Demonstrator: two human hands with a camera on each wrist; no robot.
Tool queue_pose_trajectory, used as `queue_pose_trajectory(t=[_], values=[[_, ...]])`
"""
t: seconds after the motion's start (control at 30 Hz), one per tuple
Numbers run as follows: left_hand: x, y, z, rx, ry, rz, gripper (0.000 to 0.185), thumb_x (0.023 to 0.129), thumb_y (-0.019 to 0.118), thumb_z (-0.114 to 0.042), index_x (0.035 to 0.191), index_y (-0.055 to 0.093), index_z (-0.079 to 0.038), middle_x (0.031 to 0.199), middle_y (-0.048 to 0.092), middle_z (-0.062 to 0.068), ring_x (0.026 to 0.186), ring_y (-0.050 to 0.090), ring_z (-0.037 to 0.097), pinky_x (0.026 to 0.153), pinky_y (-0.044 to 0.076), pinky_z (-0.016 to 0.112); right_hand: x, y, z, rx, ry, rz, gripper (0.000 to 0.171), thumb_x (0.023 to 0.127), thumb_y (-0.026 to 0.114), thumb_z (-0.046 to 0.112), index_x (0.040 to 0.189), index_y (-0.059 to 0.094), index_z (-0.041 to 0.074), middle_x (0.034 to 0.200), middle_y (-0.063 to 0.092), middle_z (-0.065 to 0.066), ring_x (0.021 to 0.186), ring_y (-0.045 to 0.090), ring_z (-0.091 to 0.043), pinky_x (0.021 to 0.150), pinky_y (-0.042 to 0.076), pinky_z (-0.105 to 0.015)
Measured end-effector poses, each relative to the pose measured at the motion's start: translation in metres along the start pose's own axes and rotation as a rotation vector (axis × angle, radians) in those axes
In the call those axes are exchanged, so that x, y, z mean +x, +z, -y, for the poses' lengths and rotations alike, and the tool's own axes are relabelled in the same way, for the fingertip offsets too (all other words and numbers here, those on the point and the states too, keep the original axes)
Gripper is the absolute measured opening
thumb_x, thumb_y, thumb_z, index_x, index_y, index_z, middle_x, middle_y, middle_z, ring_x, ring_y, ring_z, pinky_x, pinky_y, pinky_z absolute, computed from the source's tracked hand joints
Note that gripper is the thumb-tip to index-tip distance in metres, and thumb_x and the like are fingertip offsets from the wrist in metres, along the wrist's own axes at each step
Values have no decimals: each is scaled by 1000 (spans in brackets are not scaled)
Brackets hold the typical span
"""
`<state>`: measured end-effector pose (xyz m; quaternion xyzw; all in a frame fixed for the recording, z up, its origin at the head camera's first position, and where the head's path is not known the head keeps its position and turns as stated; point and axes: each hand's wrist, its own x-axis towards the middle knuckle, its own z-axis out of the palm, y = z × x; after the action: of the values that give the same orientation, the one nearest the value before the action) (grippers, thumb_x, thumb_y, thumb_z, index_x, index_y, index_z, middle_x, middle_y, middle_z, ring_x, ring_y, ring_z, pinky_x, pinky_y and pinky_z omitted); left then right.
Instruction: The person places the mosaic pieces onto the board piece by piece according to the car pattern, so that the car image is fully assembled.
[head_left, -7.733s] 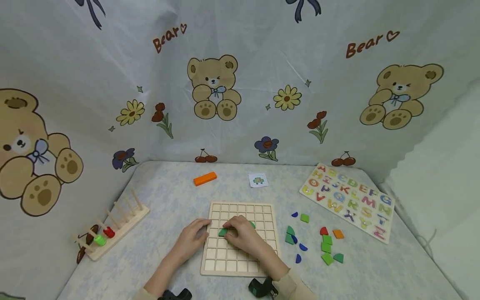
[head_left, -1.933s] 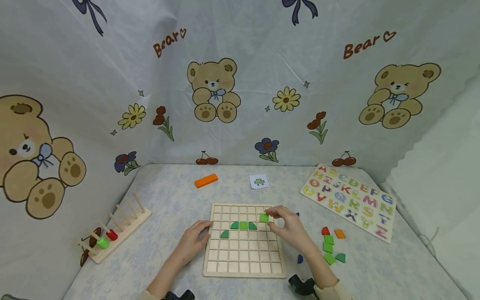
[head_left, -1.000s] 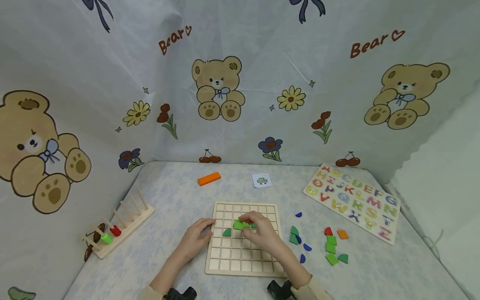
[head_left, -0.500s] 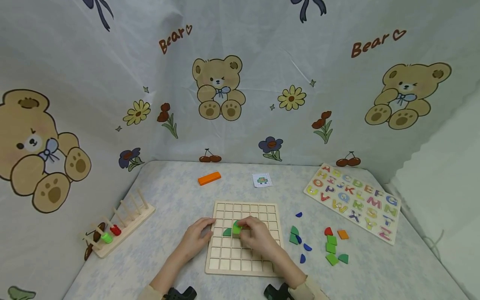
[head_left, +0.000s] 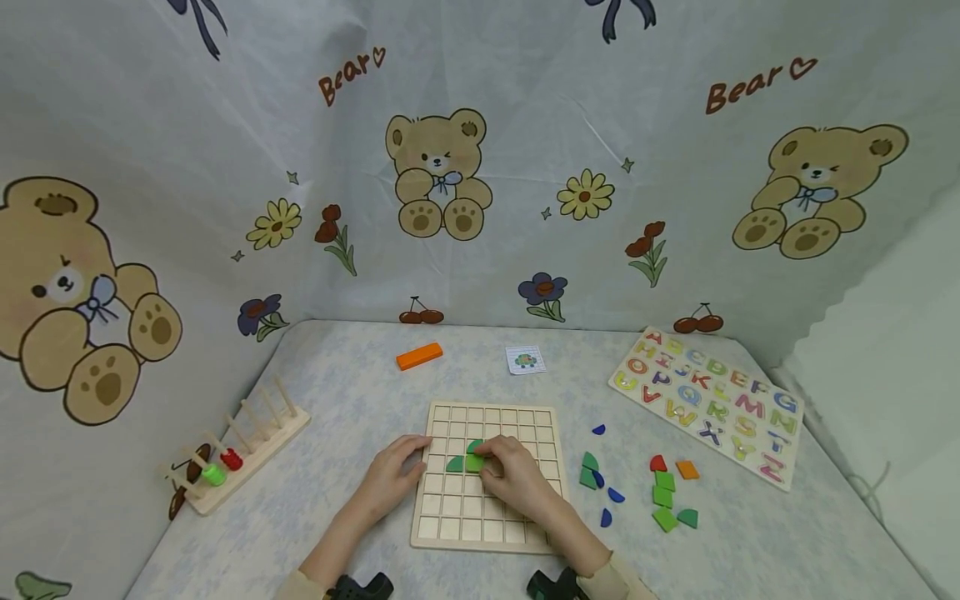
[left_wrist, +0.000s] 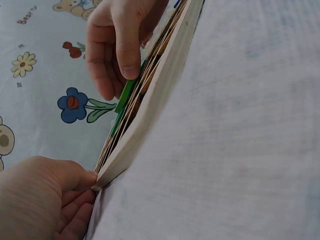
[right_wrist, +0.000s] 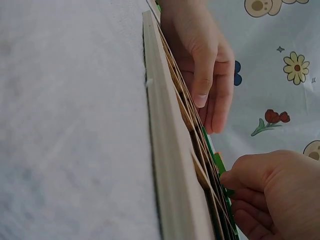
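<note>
The right hand point(head_left: 516, 477) pinches a tile point(head_left: 473, 463) that looks light, stiff and best held by its sides, while the left hand point(head_left: 388, 477) rests relaxed fingers on the left edge of the board point(head_left: 468, 505).

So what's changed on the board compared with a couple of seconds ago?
The right hand has carried the light green square left across the grid board and nearer the person. It now pinches it immediately right of the leftmost dark green piece; it hasn't let go. The left hand stays at the board's left edge; the orange block hasn't moved.
</note>
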<state>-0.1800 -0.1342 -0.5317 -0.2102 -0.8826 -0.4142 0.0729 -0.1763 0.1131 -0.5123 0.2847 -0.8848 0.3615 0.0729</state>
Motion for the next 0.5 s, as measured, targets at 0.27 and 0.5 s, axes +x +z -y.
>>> queue_pose_trajectory(t=[0.27,0.5], values=[[1,0,0,-7,-14,6,39,89,65,-6,128,58,-6,126,56,2,120,50,21,98,41,43,1,0,2,-24,-27,9,26,84,66,3,110,65,5,106,63,-3,94,53,-15,77,48,-27],[0,0,-1,-13,-18,4,39,89,65,-6,128,59,-6,126,57,3,120,50,20,99,41,42,0,0,1,-42,-57,-2,26,83,68,3,109,65,4,104,64,-4,92,55,-16,75,48,-27]])
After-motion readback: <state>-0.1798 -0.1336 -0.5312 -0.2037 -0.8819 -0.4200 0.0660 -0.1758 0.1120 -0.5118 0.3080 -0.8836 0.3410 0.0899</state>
